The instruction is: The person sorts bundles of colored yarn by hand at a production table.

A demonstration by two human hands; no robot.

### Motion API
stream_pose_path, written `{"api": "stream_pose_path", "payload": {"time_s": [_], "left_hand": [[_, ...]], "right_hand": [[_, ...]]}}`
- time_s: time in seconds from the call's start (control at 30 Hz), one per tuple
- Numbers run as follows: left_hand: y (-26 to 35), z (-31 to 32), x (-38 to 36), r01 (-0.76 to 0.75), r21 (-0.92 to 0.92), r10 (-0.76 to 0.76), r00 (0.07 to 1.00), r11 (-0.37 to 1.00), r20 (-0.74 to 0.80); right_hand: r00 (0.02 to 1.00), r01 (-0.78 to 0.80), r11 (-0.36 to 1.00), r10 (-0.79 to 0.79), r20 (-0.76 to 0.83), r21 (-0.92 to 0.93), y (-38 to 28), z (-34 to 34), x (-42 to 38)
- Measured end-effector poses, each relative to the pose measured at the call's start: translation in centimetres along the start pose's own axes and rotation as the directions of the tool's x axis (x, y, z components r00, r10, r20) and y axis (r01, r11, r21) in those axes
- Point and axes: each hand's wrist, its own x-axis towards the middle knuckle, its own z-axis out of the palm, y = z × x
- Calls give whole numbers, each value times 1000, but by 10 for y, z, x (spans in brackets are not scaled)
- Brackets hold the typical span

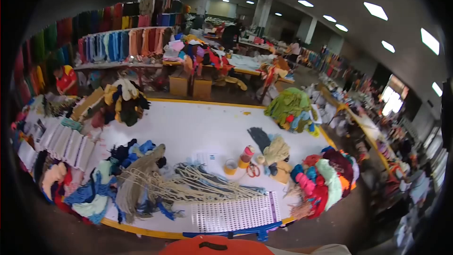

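Note:
Neither of my hands shows; only my orange-red clothing (212, 246) appears at the bottom edge. Directly in front of it lies a white sheet with rows of dark marks (236, 213), beside a blue bar (231, 233) along the table's front edge. Long beige yarn strands (203, 186) stretch across the table behind the sheet, over some grey-blue yarn. To their left is a grey-brown yarn bundle (137, 191). Red-handled scissors (253, 170) rest near a yellowish cup (230, 166) and a pink-and-yellow container (246, 157).
The white table (188, 127) has a yellow edge. Colourful yarn (325, 179) is heaped at its right, green yarn (290, 104) at the far corner. Stacked white sheets (66, 141) lie at left. A person in red (66, 80) is at far left; cardboard boxes (202, 88) stand beyond.

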Motion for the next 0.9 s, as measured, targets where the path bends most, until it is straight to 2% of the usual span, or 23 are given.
{"api": "stream_pose_path", "payload": {"time_s": [0.1,0.2,0.27,0.33,0.4,0.43,0.47,0.5,0.53,0.57,0.6,0.67,0.73,0.77,0.8,0.87,0.9], "left_hand": [[-25,-4,16,-49,-92,44,997,995,-60],[-50,-6,24,-39,-175,26,997,984,-75],[-70,0,21,-2,-235,-14,998,972,-67],[-94,46,-24,125,-368,-150,988,921,-38],[-94,104,-90,340,-508,-354,933,792,72],[-120,126,-98,338,-252,-250,912,907,324],[-159,130,-80,184,-12,-144,809,983,569],[-178,107,-44,341,-30,-270,792,940,548],[-180,77,-26,337,-114,-308,927,935,213],[-252,104,-6,240,49,-224,949,969,-224],[-270,85,19,393,101,-348,887,914,-304],[-300,65,47,533,251,-338,769,808,-543],[-347,68,64,524,436,-203,778,732,-594],[-353,69,70,609,496,-322,773,619,-546],[-370,72,71,598,497,-324,782,629,-532],[-391,72,71,571,614,-315,818,545,-481],[-392,66,69,582,564,-364,810,586,-459]], "right_hand": [[999,-32,994,30,-17,-103,-25,-18,2],[995,-95,984,94,-12,-149,-40,-12,-7],[988,-151,975,155,10,-163,-44,1,-20],[951,-251,946,280,128,-204,-46,5,-54],[836,-390,887,453,309,-246,-56,13,-111],[759,-461,848,529,379,-261,-64,19,-141],[699,-513,816,577,423,-265,-71,27,-161],[674,-533,805,590,445,-260,-68,38,-163],[661,-547,799,596,455,-250,-65,47,-161],[642,-571,782,614,458,-247,-68,50,-166],[628,-592,768,629,458,-243,-71,54,-169],[610,-627,743,656,445,-235,-78,60,-174],[595,-659,716,683,424,-230,-83,60,-178],[585,-673,702,697,414,-231,-86,58,-180],[576,-687,690,709,407,-230,-89,57,-180],[560,-707,672,723,405,-220,-90,59,-179],[555,-715,666,726,407,-213,-90,61,-176]]}}
